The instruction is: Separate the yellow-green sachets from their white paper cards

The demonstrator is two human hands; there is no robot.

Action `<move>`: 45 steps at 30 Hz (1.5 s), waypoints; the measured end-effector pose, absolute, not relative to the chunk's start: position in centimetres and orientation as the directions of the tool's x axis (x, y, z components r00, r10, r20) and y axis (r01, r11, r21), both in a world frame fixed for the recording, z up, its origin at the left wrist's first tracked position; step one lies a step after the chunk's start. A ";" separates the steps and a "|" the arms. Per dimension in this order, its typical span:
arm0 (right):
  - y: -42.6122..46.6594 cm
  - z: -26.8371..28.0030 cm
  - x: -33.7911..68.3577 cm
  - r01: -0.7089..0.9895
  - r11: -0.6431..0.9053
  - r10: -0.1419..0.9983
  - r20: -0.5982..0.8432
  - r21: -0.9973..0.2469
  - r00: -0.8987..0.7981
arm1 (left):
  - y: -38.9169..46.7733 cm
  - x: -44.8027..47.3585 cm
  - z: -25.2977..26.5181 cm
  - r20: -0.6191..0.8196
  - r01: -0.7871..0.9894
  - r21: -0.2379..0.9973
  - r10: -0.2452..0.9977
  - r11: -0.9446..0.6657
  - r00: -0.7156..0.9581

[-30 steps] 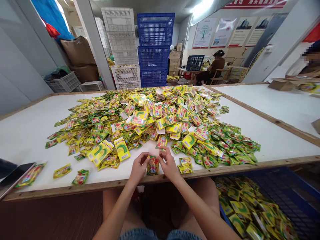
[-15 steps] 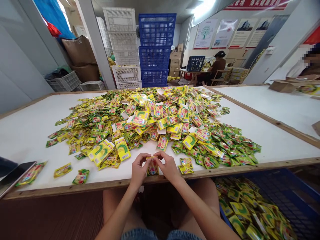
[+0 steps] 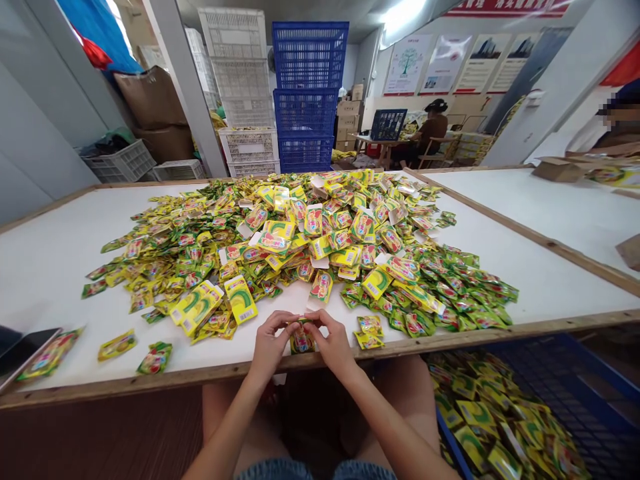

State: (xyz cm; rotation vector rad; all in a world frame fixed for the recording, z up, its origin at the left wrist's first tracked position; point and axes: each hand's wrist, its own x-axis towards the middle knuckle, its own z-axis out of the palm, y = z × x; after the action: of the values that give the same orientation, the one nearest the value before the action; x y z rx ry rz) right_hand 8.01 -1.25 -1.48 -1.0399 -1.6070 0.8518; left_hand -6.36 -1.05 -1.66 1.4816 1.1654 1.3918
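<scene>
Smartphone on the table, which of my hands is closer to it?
Left. Your left hand is well to the right of the smartphone; your right hand is even farther right.

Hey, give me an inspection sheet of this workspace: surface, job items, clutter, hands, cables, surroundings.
Surface: white table with wooden edging, largely covered in the middle.
Job items: one printed box near the front edge; a broad pile of packets and boxes beyond it.
Clutter: phone at the left front corner; loose packets on both sides of the hands.
Hands: left hand and right hand both pinch the box's far end.
Cables: nothing seen.
Surroundings: stacked white crates and blue crates behind; filled blue basket below, right; seated person in back; another person partly visible, far right.
</scene>
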 end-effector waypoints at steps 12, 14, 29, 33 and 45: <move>-8.0 5.2 26.0 0.858 -0.085 0.363 0.786 -0.507 0.501 | 1.2 -5.9 -2.9 0.121 0.369 0.927 0.984 -0.065 -0.130; -8.8 5.3 27.5 0.855 -0.143 0.338 0.788 -0.498 0.515 | 3.1 -4.5 -2.9 0.109 0.480 0.877 0.978 -0.011 -0.178; -4.9 -2.7 18.6 0.800 0.175 0.969 0.246 -0.574 -0.035 | 2.6 -8.4 1.3 0.269 0.247 0.944 0.942 -0.217 -0.200; -1.3 -2.4 16.6 0.768 0.275 0.953 0.267 -0.579 -0.140 | 1.3 -9.4 1.2 0.177 0.047 0.984 0.969 -0.171 -0.174; 11.7 -2.5 10.5 0.925 0.228 0.967 0.182 -0.303 -0.178 | 0.1 -7.0 -1.9 0.082 0.037 0.996 0.997 -0.082 -0.006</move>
State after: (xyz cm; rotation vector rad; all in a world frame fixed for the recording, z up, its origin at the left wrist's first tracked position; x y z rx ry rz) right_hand 10.51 11.68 -2.52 -1.7577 -2.1750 0.1755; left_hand -6.96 0.08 -1.87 1.2935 1.2024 1.2577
